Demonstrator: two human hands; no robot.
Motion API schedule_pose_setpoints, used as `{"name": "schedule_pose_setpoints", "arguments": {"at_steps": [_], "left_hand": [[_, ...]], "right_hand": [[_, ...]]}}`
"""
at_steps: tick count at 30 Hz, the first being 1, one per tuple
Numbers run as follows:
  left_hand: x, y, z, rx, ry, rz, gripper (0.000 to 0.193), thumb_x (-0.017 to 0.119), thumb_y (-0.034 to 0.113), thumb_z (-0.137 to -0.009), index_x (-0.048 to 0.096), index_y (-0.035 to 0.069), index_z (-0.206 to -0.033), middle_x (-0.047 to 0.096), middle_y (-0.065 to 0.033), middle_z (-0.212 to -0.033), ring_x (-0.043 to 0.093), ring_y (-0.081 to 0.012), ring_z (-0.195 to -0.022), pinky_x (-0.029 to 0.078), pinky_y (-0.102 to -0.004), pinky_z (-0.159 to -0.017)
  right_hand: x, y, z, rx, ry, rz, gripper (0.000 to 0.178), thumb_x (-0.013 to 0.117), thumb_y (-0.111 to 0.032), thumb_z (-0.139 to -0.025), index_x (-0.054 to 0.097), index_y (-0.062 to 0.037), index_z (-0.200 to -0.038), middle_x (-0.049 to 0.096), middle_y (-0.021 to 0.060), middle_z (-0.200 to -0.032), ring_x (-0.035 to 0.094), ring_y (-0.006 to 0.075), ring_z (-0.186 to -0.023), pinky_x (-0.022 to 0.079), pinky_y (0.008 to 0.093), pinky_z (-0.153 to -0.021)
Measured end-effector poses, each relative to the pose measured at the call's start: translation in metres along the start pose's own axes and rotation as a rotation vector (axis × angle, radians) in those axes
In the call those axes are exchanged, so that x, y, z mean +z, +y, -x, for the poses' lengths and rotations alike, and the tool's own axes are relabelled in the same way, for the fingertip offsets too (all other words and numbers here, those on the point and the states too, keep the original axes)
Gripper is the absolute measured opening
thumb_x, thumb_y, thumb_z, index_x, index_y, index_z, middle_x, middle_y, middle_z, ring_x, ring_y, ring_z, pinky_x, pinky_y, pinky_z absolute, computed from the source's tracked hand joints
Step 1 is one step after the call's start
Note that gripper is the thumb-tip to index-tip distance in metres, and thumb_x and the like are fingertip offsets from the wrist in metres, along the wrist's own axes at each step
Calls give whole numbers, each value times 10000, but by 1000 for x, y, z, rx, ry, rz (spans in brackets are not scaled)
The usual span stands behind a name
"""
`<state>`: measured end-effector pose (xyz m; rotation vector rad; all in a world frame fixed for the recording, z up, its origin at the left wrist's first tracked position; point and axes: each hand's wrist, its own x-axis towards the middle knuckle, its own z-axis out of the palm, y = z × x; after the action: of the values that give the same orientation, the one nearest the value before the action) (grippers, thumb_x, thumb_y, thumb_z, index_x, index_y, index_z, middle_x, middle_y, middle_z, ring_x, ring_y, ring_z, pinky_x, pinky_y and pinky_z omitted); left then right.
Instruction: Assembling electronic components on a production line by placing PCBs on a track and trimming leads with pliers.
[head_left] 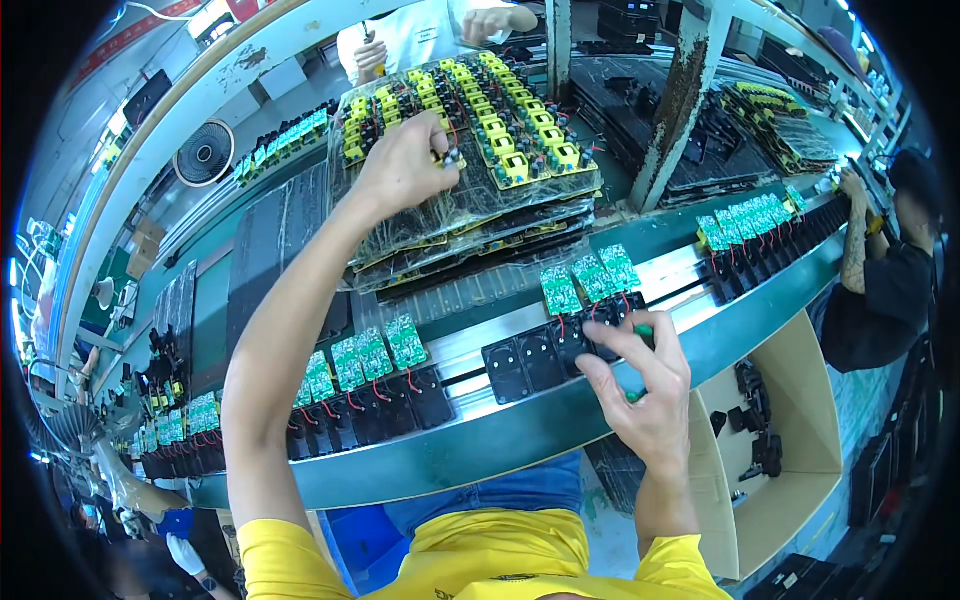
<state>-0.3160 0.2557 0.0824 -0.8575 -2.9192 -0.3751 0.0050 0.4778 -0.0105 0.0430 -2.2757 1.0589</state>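
Note:
My left hand [408, 165] reaches over a stack of component-filled circuit boards [515, 165]. Its fingers are closed on a small circuit board [448, 157], mostly hidden by the hand. My right hand [650, 385] is at the rail, thumb and index finger apart beside the black plastic cases [540, 358]; whether the fingertips touch a case is unclear. Small green patches show among its fingers, too small to name. Green circuit boards [592, 279] stand behind these cases, joined by red wires. Another row of green boards [373, 353] and black cases [430, 397] lies left.
A metal rail [470, 390] runs along the green bench [520, 455]. An open cardboard box [790, 500] with black parts stands below right. A rusty post [680, 120] rises behind the bench. Co-workers are at the far side [420, 40] and right [880, 270].

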Motion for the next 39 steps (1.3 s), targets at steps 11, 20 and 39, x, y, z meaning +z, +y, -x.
{"name": "schedule_pose_setpoints", "arguments": {"at_steps": [11,20,39], "left_hand": [[-6,93,191,363,211,453,818,770,-46,-839,507,38,-1609,756,-141,-1134,741,-312,-995,608,-448,-944],[14,91,237,129,-81,886,516,754,-15,-947,629,-12,-1448,776,-123,-1120,713,-245,-857,587,-379,-793],[52,67,201,33,-218,421,104,790,70,-1009,727,-3,-971,741,-52,-976,616,-207,-812,521,-332,-823]], "right_hand": [[46,-45,-54,-128,85,-290,323,921,-42,-910,875,-51,-1229,666,111,-1175,624,233,-986,542,378,-869],[47,-43,-32,-29,-29,-691,161,931,-38,-919,875,-54,-1070,639,91,-1161,566,170,-972,477,297,-831],[59,-2,38,-179,-220,297,273,989,-229,-841,918,-138,-1088,671,52,-1181,601,226,-958,535,379,-859]]}}
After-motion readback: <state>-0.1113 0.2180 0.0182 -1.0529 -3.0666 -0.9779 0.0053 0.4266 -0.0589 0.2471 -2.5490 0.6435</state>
